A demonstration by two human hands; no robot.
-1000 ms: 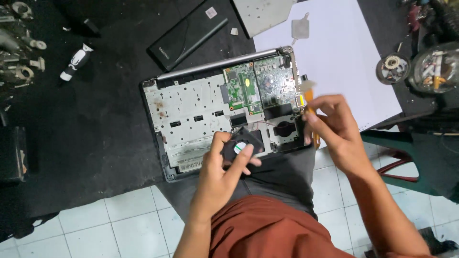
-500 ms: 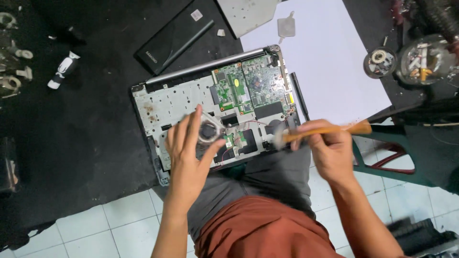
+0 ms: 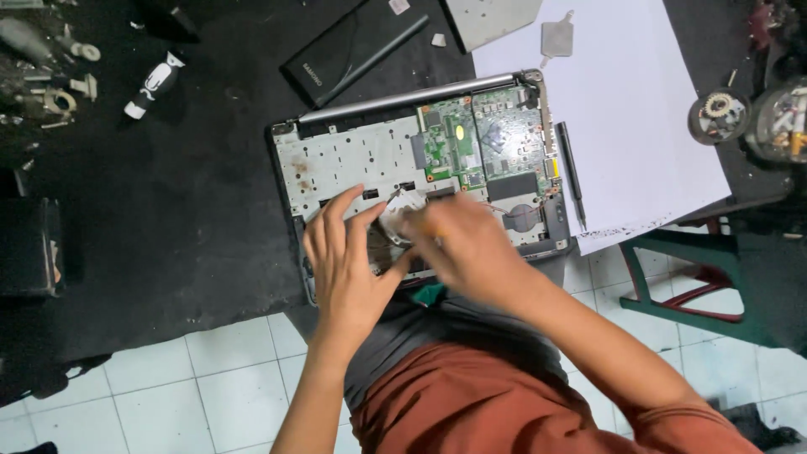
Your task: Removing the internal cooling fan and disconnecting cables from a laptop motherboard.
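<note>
Over the opened laptop (image 3: 420, 160), the left hand (image 3: 349, 256) lay flat, grip released, steadying the fan (image 3: 402, 220); the right hand (image 3: 458, 244) was blurred, its grip unclear, seemingly brushing; careful strokes needed next

Opened laptop chassis (image 3: 353, 160): dull silvery metal; its circuit board (image 3: 479, 139) glossy green. Matt black cloth covers the counter (image 3: 193, 210); paper sheet (image 3: 630, 109) smooth white.

Opened laptop (image 3: 370, 160) on black mat (image 3: 168, 210), green board (image 3: 471, 139) exposed. Left hand (image 3: 349, 265) flat on laptop's near edge, fingers spread beside the fan (image 3: 403, 210). Right hand (image 3: 462, 244) blurred, over fan; grip unclear. Pen (image 3: 572, 172) just right of laptop, on white paper (image 3: 639, 109).
</note>
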